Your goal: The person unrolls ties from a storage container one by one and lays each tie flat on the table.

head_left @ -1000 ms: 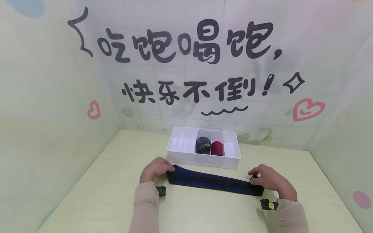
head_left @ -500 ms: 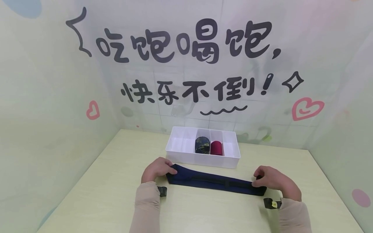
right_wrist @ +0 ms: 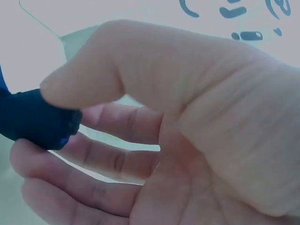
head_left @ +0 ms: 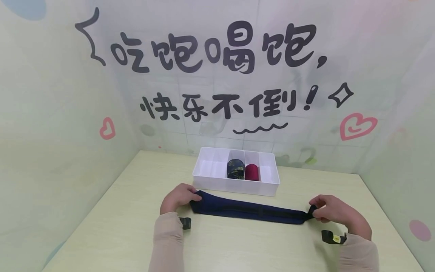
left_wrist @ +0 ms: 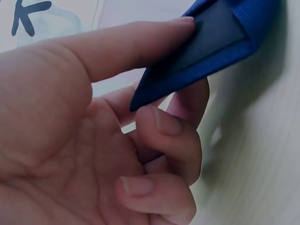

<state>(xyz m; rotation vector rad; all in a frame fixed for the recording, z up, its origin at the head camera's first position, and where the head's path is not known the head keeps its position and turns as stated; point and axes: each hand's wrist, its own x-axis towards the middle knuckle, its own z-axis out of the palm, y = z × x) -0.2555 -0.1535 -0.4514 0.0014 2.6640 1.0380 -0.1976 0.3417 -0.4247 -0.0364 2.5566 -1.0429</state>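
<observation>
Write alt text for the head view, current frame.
A person's left hand and right hand pinch opposite ends of a dark blue, tie-like strip over a pale table. Beyond it, a white divided box holds a dark patterned roll and a red roll; black Chinese lettering marks the back wall.

Behind the tie point(head_left: 242, 208), the box point(head_left: 234, 186) on the table point(head_left: 115, 226) holds two rolls point(head_left: 235, 169) in adjoining compartments.

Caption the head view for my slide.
Left hand and right hand hold a navy tie at either end, before a white box holding a patterned roll and a red roll.
</observation>
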